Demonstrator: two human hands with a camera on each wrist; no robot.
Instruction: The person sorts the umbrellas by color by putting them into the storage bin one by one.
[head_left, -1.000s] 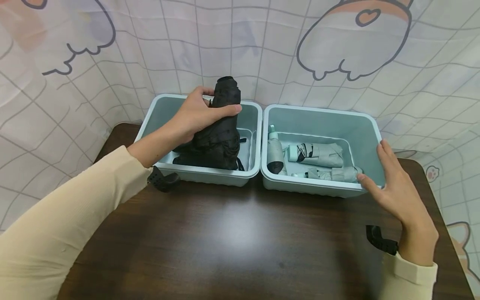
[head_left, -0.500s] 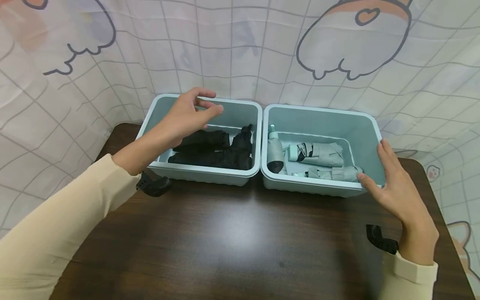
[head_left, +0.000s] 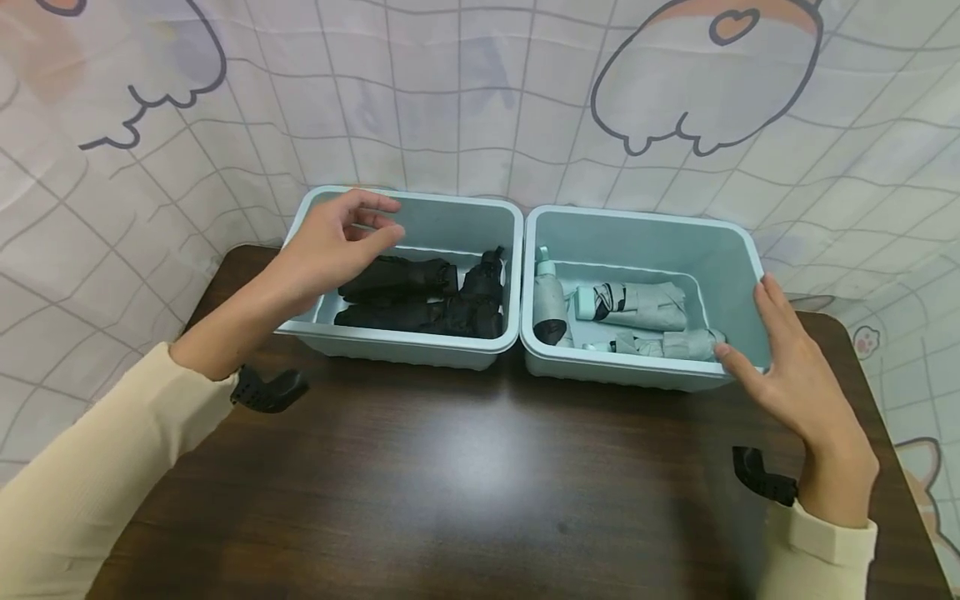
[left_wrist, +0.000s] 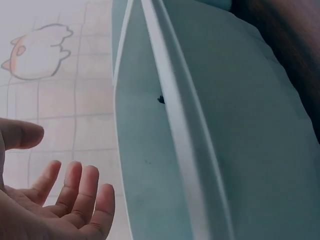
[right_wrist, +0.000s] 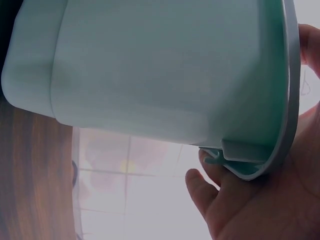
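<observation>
My left hand (head_left: 326, 242) hovers over the left end of the left pale blue-green bin (head_left: 420, 350), fingers loosely bent, nothing in them. Inside that bin lie folded black umbrellas: one along the back (head_left: 397, 279), one along the front (head_left: 397, 317), partly covered by another lying crosswise on the right (head_left: 482, 296). My right hand (head_left: 798, 375) rests on the front right corner of the right bin (head_left: 637, 375), thumb at the front rim and fingers along the side. This bin holds folded pale grey-green umbrellas: one at the left (head_left: 551, 304), one mid-bin (head_left: 637, 307), one near the front (head_left: 667, 344).
Both bins stand side by side at the back of a dark wooden table (head_left: 480, 475). A white grid-patterned curtain (head_left: 465, 108) hangs right behind them. Black wrist straps (head_left: 270, 392) show on both arms.
My left hand has let go of a black umbrella, which now lies in the left bin, and has drawn back left and slightly down. The right hand stays at its corner.
</observation>
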